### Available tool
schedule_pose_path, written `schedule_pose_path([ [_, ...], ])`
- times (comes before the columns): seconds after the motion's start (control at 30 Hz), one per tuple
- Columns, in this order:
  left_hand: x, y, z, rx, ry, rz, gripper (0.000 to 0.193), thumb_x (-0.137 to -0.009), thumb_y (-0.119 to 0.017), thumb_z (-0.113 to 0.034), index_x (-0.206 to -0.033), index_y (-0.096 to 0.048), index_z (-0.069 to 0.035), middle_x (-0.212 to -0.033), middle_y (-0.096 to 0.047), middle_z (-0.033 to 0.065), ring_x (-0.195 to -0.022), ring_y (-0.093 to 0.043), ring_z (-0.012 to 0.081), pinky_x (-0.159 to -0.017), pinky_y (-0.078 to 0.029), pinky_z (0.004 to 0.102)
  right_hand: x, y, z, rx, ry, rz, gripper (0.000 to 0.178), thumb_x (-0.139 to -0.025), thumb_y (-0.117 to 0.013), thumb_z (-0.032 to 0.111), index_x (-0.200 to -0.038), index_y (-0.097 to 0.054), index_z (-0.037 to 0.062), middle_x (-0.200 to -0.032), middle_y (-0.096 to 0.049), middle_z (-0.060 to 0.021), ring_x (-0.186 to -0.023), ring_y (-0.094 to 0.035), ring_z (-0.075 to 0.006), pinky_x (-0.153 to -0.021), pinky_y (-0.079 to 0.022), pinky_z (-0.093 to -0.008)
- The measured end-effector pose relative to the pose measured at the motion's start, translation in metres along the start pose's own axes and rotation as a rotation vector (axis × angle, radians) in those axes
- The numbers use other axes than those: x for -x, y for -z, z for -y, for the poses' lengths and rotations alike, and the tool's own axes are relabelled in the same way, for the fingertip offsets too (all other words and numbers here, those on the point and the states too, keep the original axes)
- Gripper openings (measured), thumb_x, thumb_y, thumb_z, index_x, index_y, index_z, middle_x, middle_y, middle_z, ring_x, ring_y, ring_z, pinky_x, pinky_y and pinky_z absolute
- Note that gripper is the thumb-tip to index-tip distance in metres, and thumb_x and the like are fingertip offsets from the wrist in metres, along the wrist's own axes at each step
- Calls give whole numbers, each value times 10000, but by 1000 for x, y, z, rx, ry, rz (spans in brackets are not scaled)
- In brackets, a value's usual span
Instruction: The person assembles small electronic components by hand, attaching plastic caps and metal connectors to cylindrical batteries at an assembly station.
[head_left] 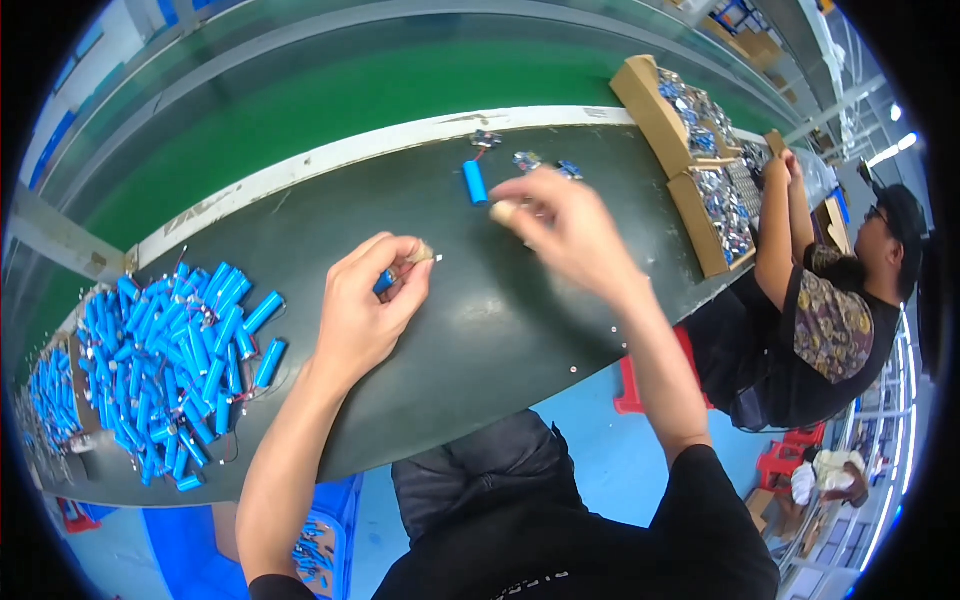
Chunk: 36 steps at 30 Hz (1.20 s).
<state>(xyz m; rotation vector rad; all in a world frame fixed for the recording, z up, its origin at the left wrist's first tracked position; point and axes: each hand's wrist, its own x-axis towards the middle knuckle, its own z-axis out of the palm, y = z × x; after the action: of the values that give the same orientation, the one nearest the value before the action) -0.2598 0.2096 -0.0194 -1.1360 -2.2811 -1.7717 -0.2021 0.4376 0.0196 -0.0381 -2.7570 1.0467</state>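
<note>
My left hand (365, 300) is closed around a blue cylindrical battery cell (384, 281); only a small part of the cell shows between the fingers. A small white piece sticks out by its fingertips, which wear a beige finger cot (424, 252). Farther right, my right hand (565, 230) hovers over the table with thumb and forefinger drawn together. What lies in its pinch, if anything, is hidden. Just left of its fingertips lies another blue battery cell (475, 183), wired to a small circuit board (485, 139). More small circuit boards (527, 160) lie beyond the right hand.
A big heap of blue wired cells (180, 360) covers the table's left side. Cardboard boxes of circuit boards (715, 200) stand at the far right, near a seated co-worker (835, 300). A white rail (330, 155) borders the dark table (470, 370); a blue bin (340, 520) sits below.
</note>
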Motion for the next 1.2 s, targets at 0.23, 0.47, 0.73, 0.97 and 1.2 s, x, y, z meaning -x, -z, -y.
schedule_pose_path([
  [0.23,1,2,12,64,50,-91,91,-834,-669,-12,-905,-624,22,-759,-607,61,-647,-556,121,-569,-445,244,-11,8,-23,515,87,30,270,-855,-679,216,-1052,-688,32,-962,-597,-121,-868,-611,-268,-793,-495,-385],
  [0.47,0,8,9,236,173,-291,85,-863,-656,-7,-917,-610,40,-765,-608,9,-694,-522,44,-633,-433,205,-22,-2,22,-333,-196,115,279,-925,-640,271,-829,-665,10,-880,-556,-29,-755,-503,-108,-631,-398,-271],
  [0.73,-4,10,11,392,342,-428,114,-874,-667,-20,-949,-630,58,-803,-621,-7,-729,-535,29,-665,-431,177,-43,-74,14,-1464,-366,466,201,-953,-476,261,-997,-543,76,-813,-549,-18,-662,-455,-118,-640,-370,-262],
  [0.97,0,9,12,442,395,-367,117,-870,-666,-21,-948,-641,61,-823,-651,17,-735,-565,43,-667,-458,195,-41,-78,16,-1432,-300,465,300,-958,-484,302,-1066,-584,41,-902,-643,-93,-726,-556,-153,-692,-457,-285],
  [1.2,0,7,11,413,358,-367,119,-904,-639,-20,-977,-625,73,-880,-674,69,-825,-647,98,-745,-511,214,-30,-87,19,-1093,-130,315,364,-967,-523,99,-1308,-552,-26,-1092,-679,-111,-1001,-649,-174,-869,-505,-287],
])
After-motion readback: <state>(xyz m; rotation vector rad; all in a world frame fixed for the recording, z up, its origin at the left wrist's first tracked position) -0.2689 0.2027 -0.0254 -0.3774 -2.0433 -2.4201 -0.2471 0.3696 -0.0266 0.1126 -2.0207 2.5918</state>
